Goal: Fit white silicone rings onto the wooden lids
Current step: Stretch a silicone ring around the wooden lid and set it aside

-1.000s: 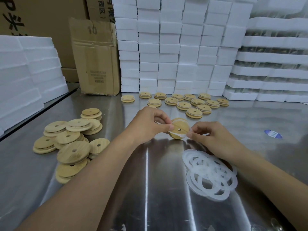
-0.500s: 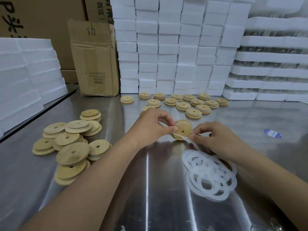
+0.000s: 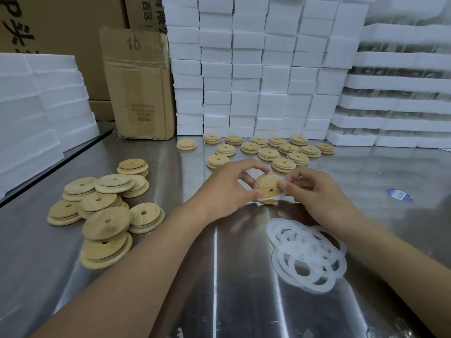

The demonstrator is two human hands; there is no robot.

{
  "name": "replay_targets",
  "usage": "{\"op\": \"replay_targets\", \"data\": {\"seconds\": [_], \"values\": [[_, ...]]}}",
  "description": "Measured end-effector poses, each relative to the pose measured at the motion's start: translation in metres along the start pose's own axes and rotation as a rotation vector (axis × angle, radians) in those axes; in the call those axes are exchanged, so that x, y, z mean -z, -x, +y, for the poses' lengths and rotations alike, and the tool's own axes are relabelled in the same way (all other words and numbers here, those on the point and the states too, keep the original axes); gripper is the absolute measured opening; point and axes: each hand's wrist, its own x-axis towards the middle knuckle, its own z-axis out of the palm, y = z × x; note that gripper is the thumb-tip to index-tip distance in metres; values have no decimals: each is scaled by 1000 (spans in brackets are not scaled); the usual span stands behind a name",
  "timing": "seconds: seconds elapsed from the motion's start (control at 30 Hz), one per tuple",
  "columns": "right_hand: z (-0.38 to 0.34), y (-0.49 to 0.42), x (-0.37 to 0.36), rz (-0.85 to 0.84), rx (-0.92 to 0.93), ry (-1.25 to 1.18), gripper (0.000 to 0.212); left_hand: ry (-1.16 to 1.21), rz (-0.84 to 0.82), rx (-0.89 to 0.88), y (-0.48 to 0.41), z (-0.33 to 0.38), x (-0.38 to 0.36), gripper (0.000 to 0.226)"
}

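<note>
Centrally, round wooden lid [image 3: 268,189] with small hole, white ring [image 3: 280,196] partly seated, both hands [image 3: 225,189] pinching its edges

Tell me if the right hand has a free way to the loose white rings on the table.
Probably yes: the loose rings lie uncovered close to the right hand, with nothing between. But it pinches the lid, so it must let go first.

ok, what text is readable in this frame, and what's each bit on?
"10": upper flap of the open cardboard box.
"西区": on the carton behind it; the neighbouring characters are cut off.
"P" plus one large character, partly cut off: on the big carton at far left.
Printed block low on the cardboard box: too blurred to read.
Blue label on the table: too small to read.
</note>
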Motion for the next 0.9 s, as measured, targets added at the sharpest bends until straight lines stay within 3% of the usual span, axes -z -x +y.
{"op": "replay_targets", "data": {"seconds": [0.33, 0.73, 0.9], "values": [[3, -5, 6, -79, 15, -49, 12, 16, -7, -68, -2, -7, -2, 51], [13, -9, 22, -149, 35, 201, 12, 76, 4, 13, -3, -10, -5, 53], [12, -8, 21, -129, 43, 155, 10, 73, 13, -8, -2, -9, -6, 52]]}}
